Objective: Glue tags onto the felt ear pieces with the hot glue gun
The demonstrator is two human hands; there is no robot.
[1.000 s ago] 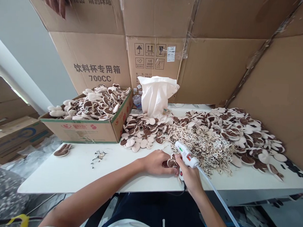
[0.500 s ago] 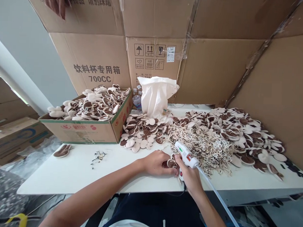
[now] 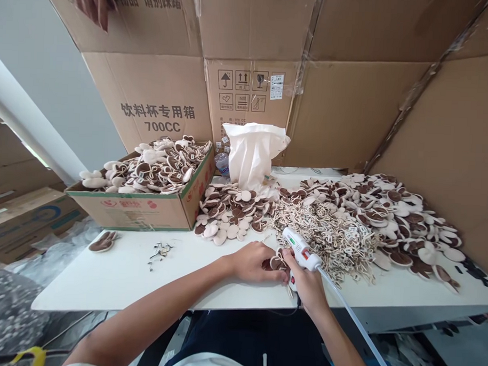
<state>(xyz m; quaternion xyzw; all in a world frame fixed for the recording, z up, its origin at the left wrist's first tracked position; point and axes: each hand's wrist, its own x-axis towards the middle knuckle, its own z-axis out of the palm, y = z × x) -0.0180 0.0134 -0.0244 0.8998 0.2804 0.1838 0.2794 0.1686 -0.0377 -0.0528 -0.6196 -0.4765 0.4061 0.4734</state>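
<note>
My left hand (image 3: 257,263) is closed around a small brown felt piece with a pale edge (image 3: 277,262), near the front of the white table. In my right hand (image 3: 307,278) is a white glue gun (image 3: 300,247), its nozzle end pointing up and left; a long glue stick (image 3: 351,317) trails from its rear. Both hands nearly touch, and fingers partly cover the felt piece. A thin pale cord hangs below it. Just beyond the glue gun lies a heap of cream cord loops (image 3: 330,239).
A carton (image 3: 131,212) full of brown-and-white felt pieces stands at the left. Loose felt pieces lie in a middle pile (image 3: 226,220) and a right pile (image 3: 403,220). A white bag (image 3: 253,154) stands behind. Dark scraps (image 3: 160,251) and a felt piece (image 3: 103,242) lie front left.
Both hands, the felt piece and the glue gun stay in nearly the same place. The whole view has shifted very slightly.
</note>
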